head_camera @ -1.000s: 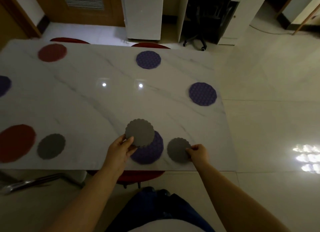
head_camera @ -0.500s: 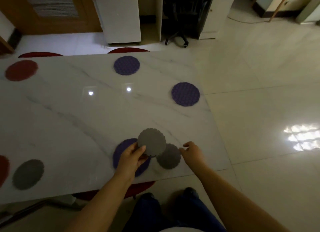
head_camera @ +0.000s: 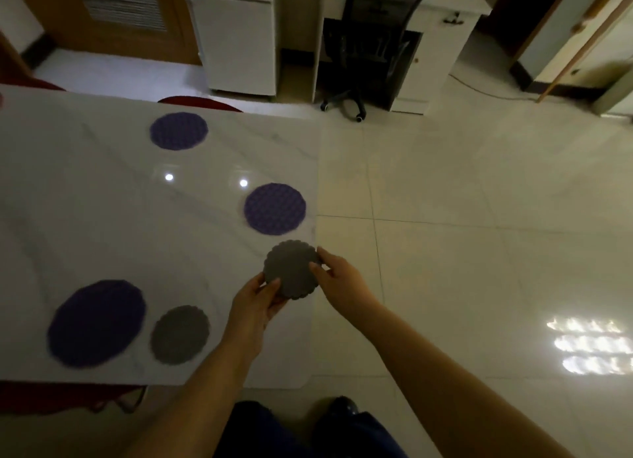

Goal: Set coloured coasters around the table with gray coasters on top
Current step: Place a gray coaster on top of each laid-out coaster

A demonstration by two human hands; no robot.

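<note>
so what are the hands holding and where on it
A gray coaster, pinched at its scalloped rim: left hand on the near-left edge, right hand on the right edge.

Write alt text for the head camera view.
Both hands, left hand and right hand, hold a gray coaster over the white marble table's right edge. Three purple coasters lie bare; another gray coaster rests beside the nearest purple coaster.
</note>
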